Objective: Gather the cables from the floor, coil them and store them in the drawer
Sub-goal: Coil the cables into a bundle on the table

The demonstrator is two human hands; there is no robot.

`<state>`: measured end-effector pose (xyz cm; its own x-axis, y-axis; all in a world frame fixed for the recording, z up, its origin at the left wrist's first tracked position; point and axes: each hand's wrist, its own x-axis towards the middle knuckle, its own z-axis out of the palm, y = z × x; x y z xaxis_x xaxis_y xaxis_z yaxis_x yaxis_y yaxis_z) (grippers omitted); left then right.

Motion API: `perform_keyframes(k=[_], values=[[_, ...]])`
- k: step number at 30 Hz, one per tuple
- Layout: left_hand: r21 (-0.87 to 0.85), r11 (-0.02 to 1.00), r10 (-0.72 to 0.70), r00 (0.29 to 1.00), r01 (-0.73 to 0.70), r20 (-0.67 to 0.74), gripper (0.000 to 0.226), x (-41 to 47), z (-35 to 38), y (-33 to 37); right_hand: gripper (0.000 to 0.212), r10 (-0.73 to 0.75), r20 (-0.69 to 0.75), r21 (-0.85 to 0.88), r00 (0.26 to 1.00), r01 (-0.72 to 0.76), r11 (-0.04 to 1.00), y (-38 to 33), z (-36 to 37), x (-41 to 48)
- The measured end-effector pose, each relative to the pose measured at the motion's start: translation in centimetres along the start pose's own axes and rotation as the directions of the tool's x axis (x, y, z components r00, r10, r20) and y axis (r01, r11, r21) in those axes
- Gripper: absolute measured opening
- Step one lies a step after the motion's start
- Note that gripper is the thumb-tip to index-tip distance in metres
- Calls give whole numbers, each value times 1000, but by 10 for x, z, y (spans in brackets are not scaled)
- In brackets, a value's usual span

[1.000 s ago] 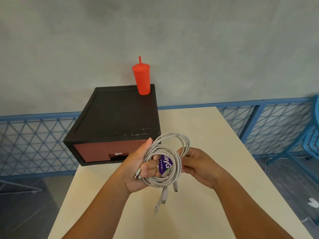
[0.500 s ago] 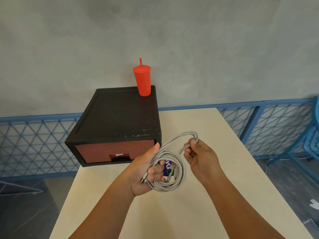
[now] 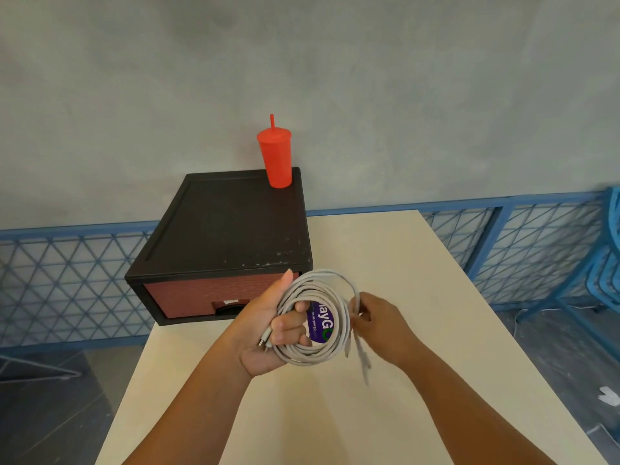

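A coil of pale grey cables (image 3: 322, 355) with a purple label hangs over the cream table (image 3: 419, 297). My left hand (image 3: 268, 327) grips the coil's left side, fingers through the loops, with metal plugs sticking out by the palm. My right hand (image 3: 377, 320) pinches the strands at the coil's right edge; loose plug ends dangle blurred below it. Behind my left hand stands the black drawer unit (image 3: 231, 236) with its red-brown drawer front (image 3: 201, 297) shut.
A red tumbler (image 3: 276, 159) with a straw stands on the drawer unit's back right corner. Blue lattice railing (image 3: 67, 280) runs behind the table. A blue chair (image 3: 604, 273) is at the right. Grey floor lies on both sides.
My right hand has come down from the top of the loop to the coil's right side. The loose ends now swing below it. The left hand keeps its grip.
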<state>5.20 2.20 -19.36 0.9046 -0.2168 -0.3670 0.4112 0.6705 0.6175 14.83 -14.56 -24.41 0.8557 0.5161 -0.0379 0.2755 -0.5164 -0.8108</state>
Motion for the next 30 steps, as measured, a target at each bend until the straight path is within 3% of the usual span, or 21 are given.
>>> perform_keyframes(k=[7,14,19,21,23,25,27,30], values=[[-9,999,50,995,-51,-85,49,-3,0,4,21,-109,57,-399,992,123,909,28,18,1],[82,996,39,990,-28,-135,46,-1,-5,3,24,-34,-55,-662,998,-10,749,35,7,10],[187,982,2,982,34,-191,46,-3,-11,-1,10,-119,-207,-745,971,-77,662,44,-16,23],[263,963,4,968,64,-250,50,-3,-11,-1,17,-32,-167,-679,985,-91,728,41,-24,23],[382,919,31,947,99,-320,52,-3,-10,0,36,68,-24,-581,997,-69,811,35,-30,20],[519,842,59,931,148,-361,50,0,-9,-1,57,2,76,-410,997,29,912,15,-28,12],[631,750,69,925,199,-374,50,4,-7,-6,66,-123,174,-281,977,169,945,-9,-17,3],[697,686,97,923,209,-372,50,9,-3,-11,51,-242,298,-179,923,303,936,-25,6,-2]])
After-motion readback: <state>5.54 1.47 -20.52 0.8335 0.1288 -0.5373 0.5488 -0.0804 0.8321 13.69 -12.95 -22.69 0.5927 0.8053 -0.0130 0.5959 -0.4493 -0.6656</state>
